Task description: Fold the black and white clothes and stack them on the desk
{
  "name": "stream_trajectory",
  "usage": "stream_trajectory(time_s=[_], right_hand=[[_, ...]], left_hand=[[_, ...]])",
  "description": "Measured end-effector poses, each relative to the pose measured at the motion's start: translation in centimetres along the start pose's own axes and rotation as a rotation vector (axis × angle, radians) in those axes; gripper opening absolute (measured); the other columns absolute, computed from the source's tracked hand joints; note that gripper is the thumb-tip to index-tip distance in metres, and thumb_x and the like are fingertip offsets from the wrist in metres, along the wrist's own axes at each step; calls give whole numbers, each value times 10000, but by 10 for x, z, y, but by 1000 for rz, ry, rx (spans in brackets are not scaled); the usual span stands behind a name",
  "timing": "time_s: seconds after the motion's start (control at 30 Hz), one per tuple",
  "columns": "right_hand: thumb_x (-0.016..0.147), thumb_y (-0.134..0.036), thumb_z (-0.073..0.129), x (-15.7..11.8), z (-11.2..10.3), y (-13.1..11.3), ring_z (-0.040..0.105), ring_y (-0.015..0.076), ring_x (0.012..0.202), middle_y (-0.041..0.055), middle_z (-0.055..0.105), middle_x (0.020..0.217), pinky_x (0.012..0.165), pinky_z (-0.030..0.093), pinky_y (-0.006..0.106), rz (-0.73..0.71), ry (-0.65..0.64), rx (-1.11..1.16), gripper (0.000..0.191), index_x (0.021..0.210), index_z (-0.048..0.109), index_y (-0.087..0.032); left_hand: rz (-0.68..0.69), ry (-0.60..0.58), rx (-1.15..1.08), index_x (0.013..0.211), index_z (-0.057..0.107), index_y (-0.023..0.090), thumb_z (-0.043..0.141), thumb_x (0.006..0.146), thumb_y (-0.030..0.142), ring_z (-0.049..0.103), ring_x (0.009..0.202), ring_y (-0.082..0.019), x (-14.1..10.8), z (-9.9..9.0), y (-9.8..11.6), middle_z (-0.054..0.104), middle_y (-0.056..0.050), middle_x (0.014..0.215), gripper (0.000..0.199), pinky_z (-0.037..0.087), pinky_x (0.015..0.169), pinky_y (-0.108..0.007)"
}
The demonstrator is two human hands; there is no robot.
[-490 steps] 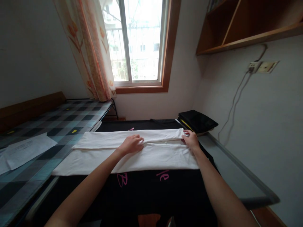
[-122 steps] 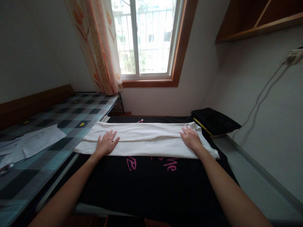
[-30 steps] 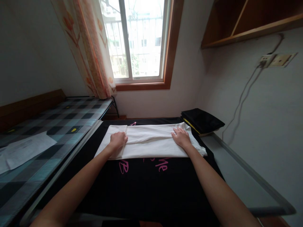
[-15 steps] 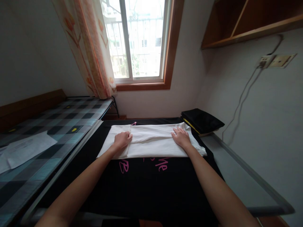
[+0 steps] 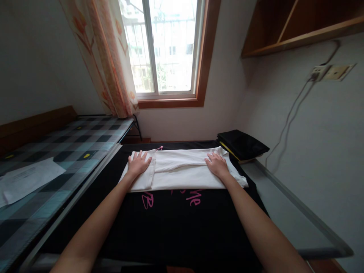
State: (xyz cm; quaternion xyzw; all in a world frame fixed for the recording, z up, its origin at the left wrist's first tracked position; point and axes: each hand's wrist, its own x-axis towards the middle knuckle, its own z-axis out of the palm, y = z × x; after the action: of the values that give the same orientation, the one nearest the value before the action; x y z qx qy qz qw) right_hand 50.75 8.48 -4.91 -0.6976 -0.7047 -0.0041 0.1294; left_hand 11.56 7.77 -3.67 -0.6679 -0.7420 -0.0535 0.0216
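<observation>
A white garment, folded into a long strip, lies across a black cloth with pink lettering. Its left end is turned over toward the middle in a flap. My left hand rests flat on that flap, fingers spread and pointing away from me. On the right part of the strip my right hand also lies flat, its fingers stretched out toward the far left. Under each palm the fabric is hidden. Neither hand grips anything.
Folded black fabric with a yellow edge sits at the far right corner. To the left is a bed with a checked cover and white paper. A cable hangs on the right wall below a wooden shelf.
My left hand has gone from closed at the flap's edge to spread flat, and has shifted slightly left on the flap. The right hand has stayed in place.
</observation>
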Motion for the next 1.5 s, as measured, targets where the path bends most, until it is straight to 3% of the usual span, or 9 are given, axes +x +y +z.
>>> stream_trajectory(time_s=[0.13, 0.23, 0.4, 0.57, 0.67, 0.9, 1.3, 1.4, 1.5], right_hand=[[989, -477, 293, -1, -1, -1, 365, 282, 1368, 144, 437, 1480, 1105, 262, 417, 0, -14, -24, 542, 1374, 529, -177], [992, -473, 283, -1, -1, -1, 363, 282, 1372, 141, 438, 1480, 1104, 267, 419, -4, -8, -33, 541, 1374, 529, -180], [988, -412, 308, -1, -1, -1, 367, 278, 1370, 133, 440, 1481, 1103, 275, 423, -3, -10, -39, 499, 1369, 532, -180], [980, -376, 314, -1, 0, -1, 356, 273, 1377, 129, 433, 1486, 1110, 263, 412, 0, -3, -30, 492, 1377, 524, -174], [977, -378, 317, 0, 1, 0, 360, 275, 1375, 132, 437, 1483, 1110, 262, 413, 0, 0, -29, 493, 1372, 529, -174], [971, -376, 331, 0, -1, -2, 367, 278, 1369, 138, 447, 1475, 1105, 272, 415, -1, 6, -22, 491, 1364, 535, -165], [966, -384, 335, 1, 0, -1, 359, 271, 1375, 127, 439, 1482, 1105, 269, 414, 4, -2, -24, 490, 1361, 536, -176], [963, -387, 334, 1, 0, 0, 368, 275, 1370, 130, 445, 1478, 1103, 273, 415, -3, 3, -17, 492, 1354, 543, -174], [962, -387, 337, 1, 1, 0, 365, 273, 1370, 130, 447, 1476, 1101, 272, 415, -2, 4, -15, 491, 1354, 543, -175]], left_hand=[[57, 116, -18, 1340, 536, 256, 297, 950, 515, 360, 1363, -340, -13, -4, 10, 429, -116, 1489, 526, 225, 1091, -580], [110, 213, -33, 1105, 655, 215, 354, 931, 528, 527, 1182, -314, -27, -14, 26, 600, -133, 1269, 467, 341, 1021, -487], [81, 30, -52, 981, 647, 185, 496, 859, 530, 650, 841, -256, -37, -28, 46, 692, -101, 916, 396, 445, 750, -337], [79, 6, -53, 939, 646, 182, 452, 893, 309, 661, 874, -244, -35, -30, 45, 703, -108, 923, 236, 418, 706, -297], [101, 26, -95, 878, 639, 183, 442, 902, 277, 658, 857, -234, -34, -28, 42, 702, -105, 907, 220, 407, 692, -290], [145, 67, -319, 839, 612, 198, 442, 927, 312, 628, 751, -183, -31, -21, 51, 687, -60, 832, 223, 373, 638, -264], [166, 55, -323, 813, 609, 203, 462, 917, 312, 638, 772, -189, -37, -16, 68, 695, -54, 831, 210, 376, 645, -267], [195, 39, -317, 818, 633, 203, 434, 930, 362, 644, 786, -197, -32, -20, 65, 698, -57, 839, 278, 410, 667, -271], [198, 111, -303, 942, 671, 202, 372, 957, 418, 638, 977, -217, -23, -25, 47, 708, -78, 1011, 369, 444, 834, -297]])
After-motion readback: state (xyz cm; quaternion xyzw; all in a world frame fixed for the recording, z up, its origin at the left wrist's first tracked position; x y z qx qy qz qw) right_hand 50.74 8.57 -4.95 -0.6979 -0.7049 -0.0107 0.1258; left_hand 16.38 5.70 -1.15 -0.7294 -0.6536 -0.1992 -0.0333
